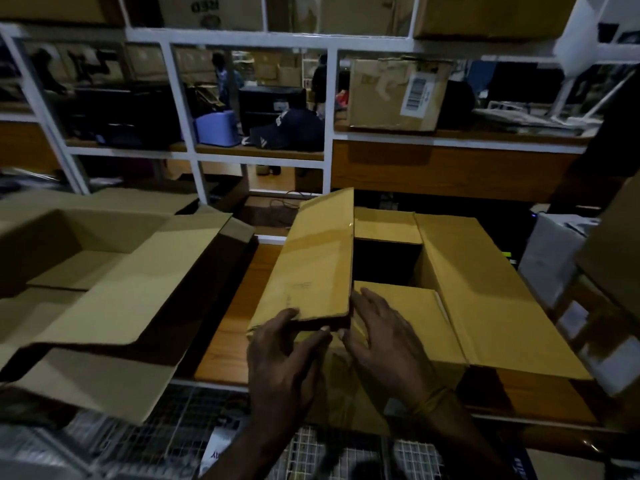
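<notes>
Head view: left hand [284, 355] pinches near end of raised left flap [318, 258] on cardboard box [485, 289]. Beside it right hand [384, 337] rests flat on near flap [419, 317], grasping nothing

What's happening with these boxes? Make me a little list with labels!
work: closing the flaps of a cardboard box
left hand: pinches the near end of the raised left flap
right hand: fingers lie straight on the near flap
box middle: open and dark inside
other box: open, to the left
behind: shelves with more boxes and a dark cap
</notes>
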{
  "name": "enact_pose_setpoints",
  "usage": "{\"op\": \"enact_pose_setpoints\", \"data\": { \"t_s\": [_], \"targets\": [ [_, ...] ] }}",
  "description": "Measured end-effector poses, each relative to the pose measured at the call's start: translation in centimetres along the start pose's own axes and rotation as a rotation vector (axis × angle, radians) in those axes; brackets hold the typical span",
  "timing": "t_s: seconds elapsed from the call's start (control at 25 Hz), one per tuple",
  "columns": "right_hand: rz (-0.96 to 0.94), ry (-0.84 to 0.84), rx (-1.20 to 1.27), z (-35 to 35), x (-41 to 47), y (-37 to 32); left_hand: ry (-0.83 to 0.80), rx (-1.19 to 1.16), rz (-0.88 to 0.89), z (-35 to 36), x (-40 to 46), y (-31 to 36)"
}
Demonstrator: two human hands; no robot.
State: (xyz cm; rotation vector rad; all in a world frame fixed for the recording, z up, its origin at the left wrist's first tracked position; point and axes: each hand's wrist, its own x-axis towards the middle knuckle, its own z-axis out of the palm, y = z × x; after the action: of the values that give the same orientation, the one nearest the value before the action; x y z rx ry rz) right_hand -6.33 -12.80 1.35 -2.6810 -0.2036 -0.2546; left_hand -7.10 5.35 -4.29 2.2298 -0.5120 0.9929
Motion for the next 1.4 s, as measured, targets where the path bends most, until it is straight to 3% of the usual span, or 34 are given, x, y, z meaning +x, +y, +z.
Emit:
{"op": "enact_pose_setpoints", "data": {
  "t_s": [0.24,0.44,0.56,0.72,0.88,1.0,1.12,1.4],
  "targets": [
    [-0.289,0.017,0.133,1.0,4.4,-2.8,0.049,0.017,0.049,-2.7,1.6,-2.1],
    [-0.474,-0.131,0.001,2.4,8.2,-6.2,0.080,0.178,0.020,-4.0,1.9,-4.0],
    [-0.513,-0.240,-0.048,3.5,9.1,-7.4,-0.009,0.323,-0.078,-4.5,1.9,-5.7],
    [-0.426,-0.378,-0.094,5.0,9.9,-7.4,-0.253,0.425,-0.289,-5.2,1.7,-7.4],
    [-0.395,-0.370,-0.072,5.5,9.8,-7.6,-0.298,0.128,-0.471,-5.1,1.0,-7.6],
    [-0.365,-0.350,-0.046,5.2,9.5,-7.8,-0.272,0.009,-0.487,-5.5,1.6,-6.7],
    [-0.309,-0.325,-0.001,4.9,9.5,-7.6,-0.371,0.004,-0.497,-6.4,3.3,-6.6],
    [0.233,-0.298,-0.208,-0.2,10.6,-3.1,-0.656,0.124,-0.331,-6.3,8.2,-7.0]
  ]
}}
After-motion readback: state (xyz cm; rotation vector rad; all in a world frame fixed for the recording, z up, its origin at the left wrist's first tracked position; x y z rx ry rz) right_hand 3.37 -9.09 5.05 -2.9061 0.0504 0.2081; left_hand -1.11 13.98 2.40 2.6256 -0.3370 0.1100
